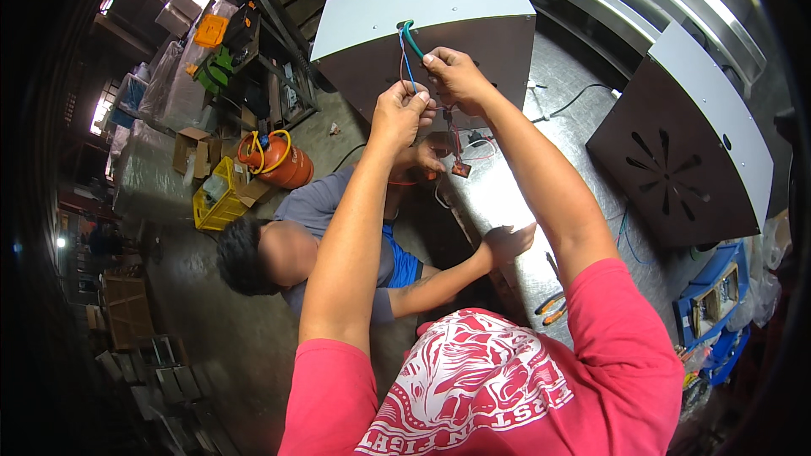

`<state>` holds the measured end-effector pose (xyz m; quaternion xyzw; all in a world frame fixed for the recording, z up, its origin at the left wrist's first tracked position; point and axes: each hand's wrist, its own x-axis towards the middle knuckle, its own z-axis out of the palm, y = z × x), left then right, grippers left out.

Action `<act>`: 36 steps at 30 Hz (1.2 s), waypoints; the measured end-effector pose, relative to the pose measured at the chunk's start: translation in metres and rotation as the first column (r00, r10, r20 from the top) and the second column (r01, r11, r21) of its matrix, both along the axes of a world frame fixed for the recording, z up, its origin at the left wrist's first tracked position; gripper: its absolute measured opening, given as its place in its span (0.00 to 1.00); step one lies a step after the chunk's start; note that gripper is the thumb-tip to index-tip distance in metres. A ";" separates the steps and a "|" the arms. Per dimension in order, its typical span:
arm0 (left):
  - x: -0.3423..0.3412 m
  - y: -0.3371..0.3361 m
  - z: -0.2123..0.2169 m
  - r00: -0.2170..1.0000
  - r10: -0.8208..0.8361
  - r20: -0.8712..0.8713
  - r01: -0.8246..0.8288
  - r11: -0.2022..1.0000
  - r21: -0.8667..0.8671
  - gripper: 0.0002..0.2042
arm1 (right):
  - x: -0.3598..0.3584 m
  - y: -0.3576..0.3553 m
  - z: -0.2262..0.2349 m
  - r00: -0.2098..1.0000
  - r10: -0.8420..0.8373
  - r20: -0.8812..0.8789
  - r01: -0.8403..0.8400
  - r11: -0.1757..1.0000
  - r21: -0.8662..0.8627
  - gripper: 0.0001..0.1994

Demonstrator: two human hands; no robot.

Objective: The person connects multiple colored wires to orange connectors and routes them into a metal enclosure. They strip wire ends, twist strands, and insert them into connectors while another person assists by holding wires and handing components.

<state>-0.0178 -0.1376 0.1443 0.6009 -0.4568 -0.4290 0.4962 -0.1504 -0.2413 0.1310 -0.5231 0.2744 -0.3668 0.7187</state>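
The left arm extends forward, nearly vertical in the head view, inclined slightly to the right. The right arm extends forward and slants inward to the left, so that both converge. The left hand is in a pinch grip, fingers curled, thumb set against the forefinger. The right hand is positioned just beside it and farther forward, thumb and forefinger pinched, remaining fingers bent.
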 end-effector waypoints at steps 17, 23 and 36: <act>0.013 0.006 -0.007 0.998 0.019 -0.067 -0.015 0.998 0.065 0.05 | -0.021 -0.003 -0.020 0.941 0.339 0.027 -0.339 0.941 0.014 0.13; 0.023 0.008 -0.017 0.999 -0.021 -0.030 0.023 0.997 0.072 0.05 | -0.019 0.002 -0.026 0.935 0.339 -0.104 -0.349 0.931 -0.102 0.10; 0.022 0.008 -0.020 0.999 0.052 0.002 -0.052 0.997 0.051 0.05 | -0.017 0.013 -0.036 0.953 0.236 -0.190 -0.268 0.949 -0.167 0.11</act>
